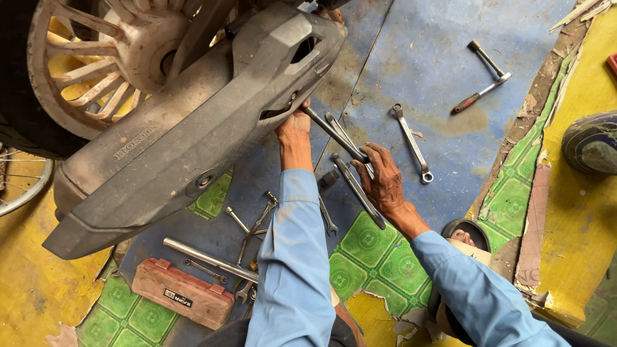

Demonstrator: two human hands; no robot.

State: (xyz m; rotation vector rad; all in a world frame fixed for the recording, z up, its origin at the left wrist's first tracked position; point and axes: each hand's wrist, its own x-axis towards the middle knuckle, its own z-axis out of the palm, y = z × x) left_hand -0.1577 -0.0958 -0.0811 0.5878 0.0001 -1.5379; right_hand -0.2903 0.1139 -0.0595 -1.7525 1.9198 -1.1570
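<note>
Head view: right hand (384,180) gripping wrenches (347,144).

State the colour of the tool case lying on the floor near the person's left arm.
The tool case is dull red, seen in the head view.

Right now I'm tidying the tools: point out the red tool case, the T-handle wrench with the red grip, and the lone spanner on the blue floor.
Red tool case (183,293), head view, lid centre.
T-handle wrench (483,91), head view, mid-shaft.
Lone spanner (411,142), head view, mid-shank.
</note>
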